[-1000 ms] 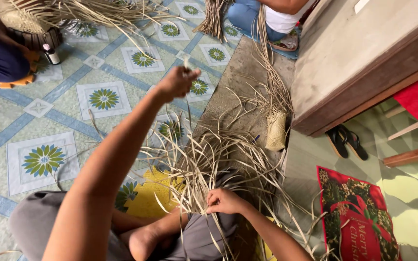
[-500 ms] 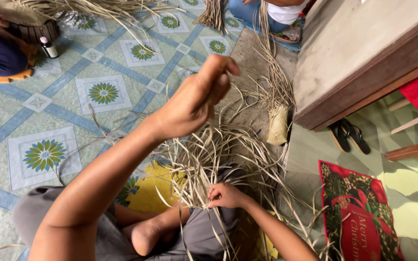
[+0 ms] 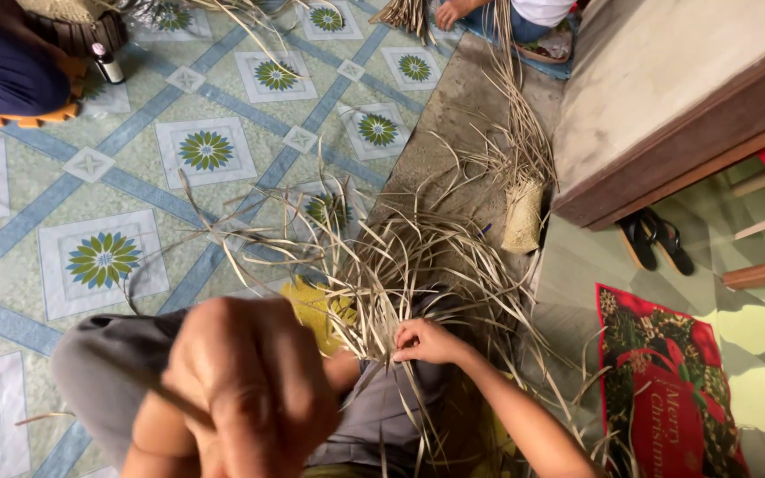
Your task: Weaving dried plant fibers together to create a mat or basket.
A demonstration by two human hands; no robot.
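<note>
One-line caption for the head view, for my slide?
Seated on a tiled floor, right hand grips dried weaving strips; left hand raised near camera.

A small dark bottle (image 3: 109, 64) with a white cap stands on the tiled floor (image 3: 37, 204).

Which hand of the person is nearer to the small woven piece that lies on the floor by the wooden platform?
Right. The right hand grips dry strips just below and left of the small woven piece. The left hand is raised close to the camera, farther left.
</note>
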